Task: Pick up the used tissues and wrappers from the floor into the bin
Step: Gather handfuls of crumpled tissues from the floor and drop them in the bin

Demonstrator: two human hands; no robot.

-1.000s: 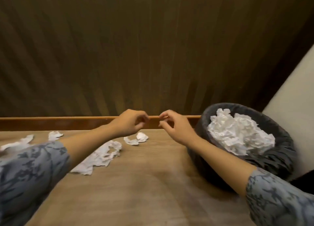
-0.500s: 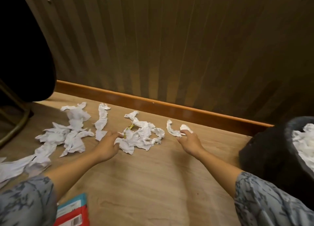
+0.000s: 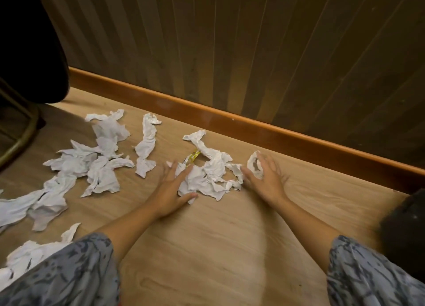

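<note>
Where both hands [image 3: 170, 188] press, crumpled white tissues [image 3: 207, 177]

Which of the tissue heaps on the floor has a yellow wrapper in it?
The middle heap, between the two hands: a yellow wrapper pokes out of its upper left. The bigger heap further left shows only white.

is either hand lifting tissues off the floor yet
No, the left hand and right hand lie with fingers spread on the tissue pile, which rests on the floor.
</note>
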